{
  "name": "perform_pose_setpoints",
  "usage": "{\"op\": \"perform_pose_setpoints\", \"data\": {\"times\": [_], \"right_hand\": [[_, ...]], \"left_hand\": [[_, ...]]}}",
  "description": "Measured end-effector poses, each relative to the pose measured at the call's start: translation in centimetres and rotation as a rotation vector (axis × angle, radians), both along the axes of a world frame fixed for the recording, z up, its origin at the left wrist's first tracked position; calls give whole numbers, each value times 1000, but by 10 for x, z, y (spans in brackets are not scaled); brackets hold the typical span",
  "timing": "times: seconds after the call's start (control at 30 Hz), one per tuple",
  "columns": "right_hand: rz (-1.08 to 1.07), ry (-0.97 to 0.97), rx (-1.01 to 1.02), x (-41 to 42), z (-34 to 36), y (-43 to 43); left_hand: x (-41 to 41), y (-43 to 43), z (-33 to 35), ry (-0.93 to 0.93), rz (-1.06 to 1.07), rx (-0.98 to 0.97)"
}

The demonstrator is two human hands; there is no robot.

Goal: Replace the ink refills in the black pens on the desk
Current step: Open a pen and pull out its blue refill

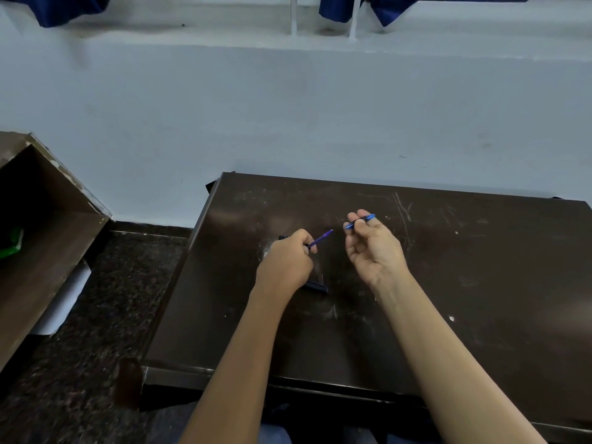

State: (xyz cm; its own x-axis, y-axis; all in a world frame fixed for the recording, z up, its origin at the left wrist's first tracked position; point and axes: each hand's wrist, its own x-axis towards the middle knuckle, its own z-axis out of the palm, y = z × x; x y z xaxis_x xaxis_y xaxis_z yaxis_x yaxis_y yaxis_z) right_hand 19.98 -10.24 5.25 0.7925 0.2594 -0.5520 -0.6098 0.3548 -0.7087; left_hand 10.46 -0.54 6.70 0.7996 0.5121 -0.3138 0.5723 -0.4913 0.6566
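A: What's the room like?
B: Pale wall [288,107], speckled floor [121,283], and a dark scratched desk [448,283]. No readable writing anywhere.
A: And the hands?
B: The left hand [288,261] grips a purple-blue refill [321,238] above the desk. The right hand [371,248] pinches a short blue piece [360,220], perhaps another refill. A black pen [317,287] lies under the left wrist.

You are in what looks like a classroom or study room: a scratched dark brown desk [448,283] stands against a plain pale wall [288,116], with a second desk of the same brown [48,251] to your left, a speckled dark stone floor [105,309], and blue curtains [64,8] hanging above a ledge.
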Motion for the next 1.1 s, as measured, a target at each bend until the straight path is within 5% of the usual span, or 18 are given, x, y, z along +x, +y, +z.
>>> {"op": "perform_pose_setpoints", "data": {"times": [0.1,0.27,0.4,0.6,0.83,1.0,1.1], "right_hand": [[65,-212,-255,4,-13,-5],[546,-783,-900,-12,-48,-2],[769,-894,-1144,-24,-70,5],[829,-971,-1239,-29,-83,7],[706,-920,-1133,-29,-79,10],[507,-386,-435,-37,-30,16],[517,-211,-278,-45,-17,17]], "left_hand": [[-4,7,2,33,68,155],[-4,10,4,0,135,152],[-6,10,4,-4,144,161],[-6,10,5,18,114,155],[-6,8,7,15,129,70],[-5,6,10,-2,116,32],[-4,4,12,18,92,15]]}}
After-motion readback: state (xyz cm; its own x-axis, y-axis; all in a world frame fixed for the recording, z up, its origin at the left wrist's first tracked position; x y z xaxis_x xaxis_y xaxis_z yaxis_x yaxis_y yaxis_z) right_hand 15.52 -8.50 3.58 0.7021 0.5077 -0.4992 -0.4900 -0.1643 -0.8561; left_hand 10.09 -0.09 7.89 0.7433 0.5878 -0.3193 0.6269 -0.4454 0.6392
